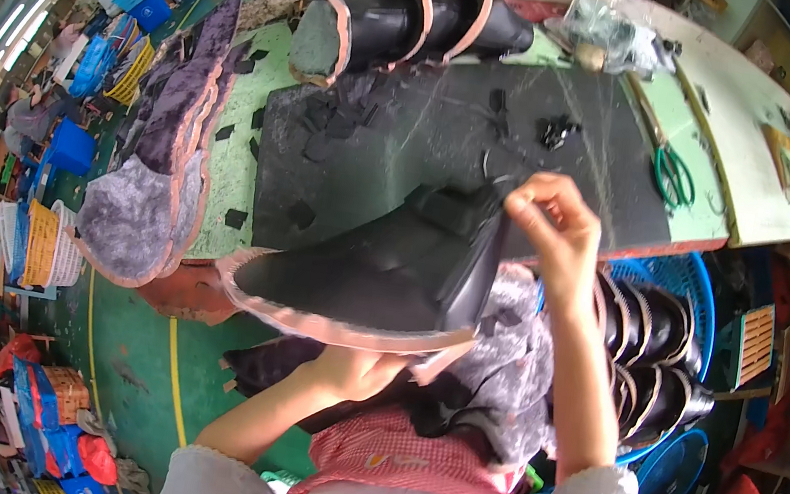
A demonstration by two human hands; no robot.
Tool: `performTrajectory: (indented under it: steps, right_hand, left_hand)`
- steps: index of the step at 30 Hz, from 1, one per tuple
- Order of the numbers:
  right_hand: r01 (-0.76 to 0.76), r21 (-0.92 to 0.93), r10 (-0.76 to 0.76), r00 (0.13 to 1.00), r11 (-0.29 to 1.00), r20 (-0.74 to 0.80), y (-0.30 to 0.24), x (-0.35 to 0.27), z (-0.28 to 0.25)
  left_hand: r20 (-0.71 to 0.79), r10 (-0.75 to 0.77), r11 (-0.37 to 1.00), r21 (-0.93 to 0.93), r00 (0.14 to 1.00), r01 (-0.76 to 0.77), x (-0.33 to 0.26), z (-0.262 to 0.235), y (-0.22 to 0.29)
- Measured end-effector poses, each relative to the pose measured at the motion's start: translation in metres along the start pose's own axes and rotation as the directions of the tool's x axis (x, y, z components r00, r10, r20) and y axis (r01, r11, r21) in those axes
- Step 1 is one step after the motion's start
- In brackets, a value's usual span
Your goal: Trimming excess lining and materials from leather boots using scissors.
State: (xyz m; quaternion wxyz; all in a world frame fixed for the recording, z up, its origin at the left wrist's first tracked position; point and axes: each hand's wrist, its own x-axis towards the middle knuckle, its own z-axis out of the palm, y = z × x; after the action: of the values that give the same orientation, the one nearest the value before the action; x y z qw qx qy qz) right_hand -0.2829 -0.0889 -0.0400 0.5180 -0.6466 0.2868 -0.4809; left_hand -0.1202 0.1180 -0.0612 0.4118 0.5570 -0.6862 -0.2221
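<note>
A black boot upper point(363, 261) with a pale pink fuzzy edge is held up in front of me, its broad foot end to the left. My left hand point(359, 373) grips its lower edge from beneath; the boot upper hides part of the fingers. Thumb and fingers of my right hand point(562, 225) are pinched together at its narrow upper end, by a strap and folded edge. Whether a thin thread or strip is also between those fingers I cannot tell. Grey fleecy lining pieces point(510, 364) and dark material lie over my lap.
Rolled black boot uppers point(385, 28) lie at the table's back. Fleecy grey-purple pieces point(131, 220) hang over its left edge. Black scraps point(333, 112), green-handled scissors point(673, 175) and a clear plastic bag point(608, 24) are on top. A blue basket point(707, 291) with more uppers stands right.
</note>
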Motion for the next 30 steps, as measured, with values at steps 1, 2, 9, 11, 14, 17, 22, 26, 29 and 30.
performTrajectory:
  steps: [1, 2, 9, 11, 14, 17, 22, 26, 29, 30]
  right_hand:
    - [-0.029, 0.11, 0.025, 0.999, 0.994, 0.037, 0.002, 0.0, 0.002]
    - [-0.057, 0.164, 0.053, 0.998, 0.985, 0.032, -0.004, -0.004, 0.009]
    - [0.204, -0.064, -0.194, 0.972, 0.977, 0.133, -0.058, -0.035, 0.034]
    - [0.094, -0.048, -0.09, 0.993, 0.994, 0.078, -0.065, -0.038, 0.034]
    - [0.214, -0.235, -0.177, 0.97, 0.948, 0.166, -0.077, -0.032, 0.03]
    - [0.267, -0.276, -0.223, 0.958, 0.923, 0.182, -0.076, -0.027, 0.033]
    - [0.206, -0.288, -0.148, 0.967, 0.935, 0.208, -0.075, -0.025, 0.03]
    - [0.197, -0.288, -0.145, 0.971, 0.937, 0.192, -0.074, -0.027, 0.028]
    - [0.081, -0.207, -0.026, 0.966, 0.975, 0.255, -0.075, -0.021, 0.022]
    - [0.032, -0.154, 0.01, 0.963, 0.988, 0.269, -0.069, -0.016, 0.022]
  left_hand:
    - [-0.02, -0.083, 0.969, -0.236, 0.996, 0.076, -0.006, -0.003, -0.003]
    - [-0.003, -0.163, 0.874, -0.464, 0.987, 0.143, -0.01, -0.013, -0.006]
    - [0.408, -0.328, -0.121, -0.913, 0.852, 0.391, 0.036, -0.03, 0.024]
    - [0.336, -0.344, -0.142, -0.942, 0.877, 0.305, 0.037, -0.02, 0.036]
    - [0.267, -0.37, 0.179, -0.919, 0.89, 0.35, 0.027, -0.015, 0.021]
    - [0.277, -0.417, 0.102, -0.932, 0.866, 0.348, 0.02, -0.012, 0.021]
    - [0.295, -0.4, 0.037, -0.941, 0.867, 0.337, 0.022, -0.01, 0.02]
    - [0.259, -0.41, 0.224, -0.901, 0.875, 0.371, 0.027, -0.011, 0.017]
    - [0.114, -0.41, 0.656, -0.653, 0.905, 0.379, 0.031, -0.029, 0.02]
    - [0.117, -0.425, 0.642, -0.66, 0.897, 0.39, 0.037, -0.04, 0.023]
